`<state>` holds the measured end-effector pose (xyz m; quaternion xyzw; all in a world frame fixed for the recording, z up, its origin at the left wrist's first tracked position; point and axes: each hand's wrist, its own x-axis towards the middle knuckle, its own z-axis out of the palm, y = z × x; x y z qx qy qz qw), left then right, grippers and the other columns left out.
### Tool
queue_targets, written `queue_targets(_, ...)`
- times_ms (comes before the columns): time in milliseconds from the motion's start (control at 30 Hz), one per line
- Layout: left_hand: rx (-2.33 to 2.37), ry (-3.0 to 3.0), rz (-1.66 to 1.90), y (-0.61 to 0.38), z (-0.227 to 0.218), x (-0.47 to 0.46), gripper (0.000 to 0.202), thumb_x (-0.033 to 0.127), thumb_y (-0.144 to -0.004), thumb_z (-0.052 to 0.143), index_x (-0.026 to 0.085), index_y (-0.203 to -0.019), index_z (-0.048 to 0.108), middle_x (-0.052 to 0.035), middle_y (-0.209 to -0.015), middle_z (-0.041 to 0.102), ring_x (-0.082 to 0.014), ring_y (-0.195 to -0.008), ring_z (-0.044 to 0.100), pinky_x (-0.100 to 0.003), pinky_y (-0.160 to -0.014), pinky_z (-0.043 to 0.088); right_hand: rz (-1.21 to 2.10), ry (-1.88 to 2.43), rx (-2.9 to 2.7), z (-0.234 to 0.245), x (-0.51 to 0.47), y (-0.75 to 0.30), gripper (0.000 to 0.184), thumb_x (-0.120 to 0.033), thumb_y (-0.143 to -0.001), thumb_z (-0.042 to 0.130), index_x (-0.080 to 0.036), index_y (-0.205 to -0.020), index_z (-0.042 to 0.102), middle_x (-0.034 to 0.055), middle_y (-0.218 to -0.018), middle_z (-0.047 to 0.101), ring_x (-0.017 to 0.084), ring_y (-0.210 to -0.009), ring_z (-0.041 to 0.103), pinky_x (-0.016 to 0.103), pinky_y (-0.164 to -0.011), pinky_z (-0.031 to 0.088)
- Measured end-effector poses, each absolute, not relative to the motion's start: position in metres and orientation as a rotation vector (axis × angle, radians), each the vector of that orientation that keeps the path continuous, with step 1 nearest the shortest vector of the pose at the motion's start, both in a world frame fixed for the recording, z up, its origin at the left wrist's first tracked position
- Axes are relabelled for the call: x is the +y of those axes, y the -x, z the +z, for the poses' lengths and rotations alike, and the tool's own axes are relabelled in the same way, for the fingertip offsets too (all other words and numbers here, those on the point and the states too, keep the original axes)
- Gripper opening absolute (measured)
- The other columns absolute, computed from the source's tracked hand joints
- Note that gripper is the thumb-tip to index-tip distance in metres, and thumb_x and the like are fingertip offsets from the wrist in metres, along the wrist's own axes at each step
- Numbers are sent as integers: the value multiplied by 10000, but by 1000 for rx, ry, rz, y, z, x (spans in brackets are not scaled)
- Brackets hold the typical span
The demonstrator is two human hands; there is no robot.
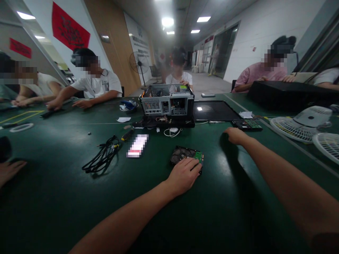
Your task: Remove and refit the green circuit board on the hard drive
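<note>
My left hand (184,175) rests on the near edge of a hard drive (185,154) lying on the green table (53,197), fingers curled over it. My right hand (235,135) lies further out to the right, knuckles up and fingers curled down on the table surface; what is under them is hidden. An open computer case (166,103) stands beyond the drive, with a black side panel (215,110) flat to its right. A memory module (247,124) lies just beyond my right hand.
A bundle of black cable (102,158) and a screwdriver (127,134) lie to the left. White fan parts (302,123) sit at the right edge. Several people sit around the table; another person's hand (9,171) rests at the far left.
</note>
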<state>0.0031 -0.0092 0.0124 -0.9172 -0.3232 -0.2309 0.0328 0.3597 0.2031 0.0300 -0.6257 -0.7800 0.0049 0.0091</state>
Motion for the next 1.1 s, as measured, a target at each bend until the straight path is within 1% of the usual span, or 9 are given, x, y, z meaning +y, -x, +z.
queue_targets(133, -992, 2798, -735, -4, 10, -9, 319, 254, -1005, 532, 153, -1303, 589, -119, -1337, 638, -265, -1208, 611, -436, -1026, 529, 13, 1964, -2508, 34, 181, -365, 464, -81, -727, 660, -118, -1184, 732, 197, -1267, 681, 318, -1217, 627, 366, -1058, 456)
queue_targets(267, -948, 2764, -712, -7, 6, -12, 323, 254, -1017, 514, 162, -1317, 592, -117, -1343, 640, -267, -1191, 623, -437, -975, 552, -4, 1978, -2545, 35, 152, -376, 487, -53, -751, 591, -126, -1215, 720, 174, -1320, 661, 307, -1206, 630, 372, -1041, 465)
queue_targets(367, -910, 2746, -696, -11, 4, -15, 330, 270, -1021, 518, 158, -1324, 587, -123, -1344, 639, -269, -1176, 632, -438, -950, 560, -5, 2012, -2520, 38, 134, -386, 433, -69, -779, 559, -141, -1166, 739, 154, -1285, 687, 306, -1153, 651, 379, -1001, 486)
queue_targets(500, -912, 2741, -745, -14, 5, -16, 300, 273, -1010, 550, 154, -1280, 604, -134, -1293, 661, -262, -1171, 633, -428, -952, 552, -70, 2201, -2130, 43, 117, -401, 385, -189, -867, 539, -198, -1205, 722, 125, -1221, 725, 307, -1099, 672, 380, -944, 502)
queue_targets(633, -929, 2776, -781, -11, 10, -16, 282, 293, -995, 581, 161, -1241, 616, -134, -1250, 672, -271, -1161, 629, -452, -960, 532, -47, 2451, -1720, 40, 101, -411, 397, -380, -952, 481, -210, -1234, 703, 165, -1138, 741, 342, -990, 699, 415, -828, 525)
queue_targets(700, -929, 2788, -787, -8, 12, -17, 264, 296, -992, 583, 162, -1216, 626, -127, -1218, 678, -273, -1135, 633, -454, -954, 526, 56, 2495, -1735, 35, 95, -413, 399, -418, -950, 490, -207, -1197, 722, 169, -1111, 746, 343, -969, 702, 414, -808, 528)
queue_targets(833, -932, 2799, -791, -4, 15, -18, 214, 283, -998, 569, 168, -1161, 646, -113, -1168, 683, -262, -1091, 635, -431, -918, 525, 151, 2489, -1790, 28, 91, -413, 360, -388, -922, 527, -211, -1137, 755, 152, -1095, 755, 341, -979, 704, 401, -811, 525)
queue_targets(1033, -924, 2809, -785, -5, 16, -18, 182, 267, -995, 575, 177, -1135, 648, -95, -1169, 684, -253, -1081, 635, -427, -918, 515, 63, 2450, -1790, 22, 96, -407, 380, -435, -911, 542, -203, -1112, 765, 171, -1104, 749, 351, -975, 708, 413, -795, 536)
queue_targets(1100, -950, 2809, -813, -5, 15, -17, 175, 286, -987, 596, 178, -1116, 643, -94, -1153, 691, -249, -1069, 642, -432, -929, 513, 4, 2439, -1807, 18, 99, -403, 367, -415, -914, 542, -189, -1102, 763, 186, -1100, 744, 348, -979, 710, 413, -798, 540)
